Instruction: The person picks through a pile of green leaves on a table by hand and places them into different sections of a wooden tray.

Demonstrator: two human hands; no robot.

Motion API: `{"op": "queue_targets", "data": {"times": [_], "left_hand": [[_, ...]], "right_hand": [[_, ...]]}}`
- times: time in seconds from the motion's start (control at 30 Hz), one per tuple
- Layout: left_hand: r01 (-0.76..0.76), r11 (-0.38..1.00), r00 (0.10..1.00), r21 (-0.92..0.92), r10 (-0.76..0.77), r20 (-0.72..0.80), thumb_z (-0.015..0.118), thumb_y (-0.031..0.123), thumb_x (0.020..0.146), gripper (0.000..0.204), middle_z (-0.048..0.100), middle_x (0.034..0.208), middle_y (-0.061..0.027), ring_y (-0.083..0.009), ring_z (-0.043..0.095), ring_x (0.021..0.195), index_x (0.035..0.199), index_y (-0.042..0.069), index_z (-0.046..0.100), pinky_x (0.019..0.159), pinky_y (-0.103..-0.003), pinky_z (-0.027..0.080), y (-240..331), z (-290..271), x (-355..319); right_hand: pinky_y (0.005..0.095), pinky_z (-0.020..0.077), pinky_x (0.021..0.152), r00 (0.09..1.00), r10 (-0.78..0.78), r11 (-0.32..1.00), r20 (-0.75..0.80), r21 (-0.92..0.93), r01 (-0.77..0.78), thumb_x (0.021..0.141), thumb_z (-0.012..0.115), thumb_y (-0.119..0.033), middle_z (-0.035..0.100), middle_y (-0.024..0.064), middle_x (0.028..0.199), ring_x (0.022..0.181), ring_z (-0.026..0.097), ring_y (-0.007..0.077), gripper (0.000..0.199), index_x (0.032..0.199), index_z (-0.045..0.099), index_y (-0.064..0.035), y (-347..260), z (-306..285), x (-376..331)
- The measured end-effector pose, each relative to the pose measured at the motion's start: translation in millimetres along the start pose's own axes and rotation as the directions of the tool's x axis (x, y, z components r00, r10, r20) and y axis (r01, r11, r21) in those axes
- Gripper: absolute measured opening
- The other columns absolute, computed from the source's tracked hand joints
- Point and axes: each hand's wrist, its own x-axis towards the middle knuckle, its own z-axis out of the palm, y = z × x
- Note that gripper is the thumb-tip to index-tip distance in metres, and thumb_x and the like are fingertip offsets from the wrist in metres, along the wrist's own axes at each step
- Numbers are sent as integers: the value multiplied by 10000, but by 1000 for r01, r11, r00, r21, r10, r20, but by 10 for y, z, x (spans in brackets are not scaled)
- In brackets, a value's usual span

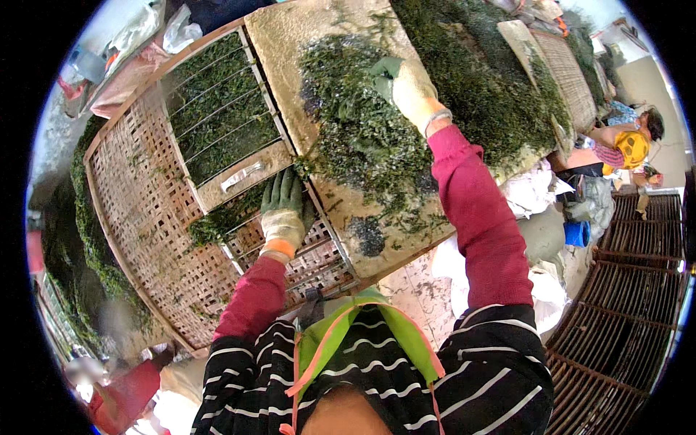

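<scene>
My left hand [283, 210], in a green and white glove, lies with fingers stretched out near the lower end of a barred frame [264, 161]. Under it are bars and a few dark green strands [210, 228] on a woven bamboo tray [138, 177]. My right hand [409, 90], in a pale yellow glove with green fingers, reaches to the far part of a pale board [275, 32]. Its fingers are bent and apart, touching the edge of a wet, dark green heap [359, 134] that looks like seaweed. What lies under its fingertips is hidden.
More green heaps [464, 87] spread to the right of the board. A second woven tray [565, 76] stands beyond them. At the right are a slatted rack [616, 304], a blue cup-like container [577, 233] and a person [623, 145]. Another person in red [130, 391] is at lower left.
</scene>
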Motion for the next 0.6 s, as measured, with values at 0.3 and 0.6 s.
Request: {"op": "queue_targets", "data": {"times": [0.3, 0.6], "left_hand": [[-3, 1000, 952, 18, -3, 305, 533, 297, 945, 639, 353, 1637, -203, -363, 281, 1543, 1513, 14, 456, 1266, -492, 190, -5, 87, 71], [-92, 990, 993, -111, 99, 58, 564, 411, 966, 658, 407, 1590, -212, -384, 366, 1480, 1502, 42, 467, 1240, -510, 249, 13, -222, -342]], "right_hand": [[405, 580, 728, 923, 382, 885, -36, -274, -377, 919, 640, -265, 763, 160, 903, 807, 735, 291, 277, 956, 772, -24, 450, 530, -340], [279, 532, 539, 988, -6, 827, -153, 554, 91, 903, 643, 48, 746, 108, 1073, 696, 665, 157, 402, 1284, 674, -78, -1099, -164, -461]]}}
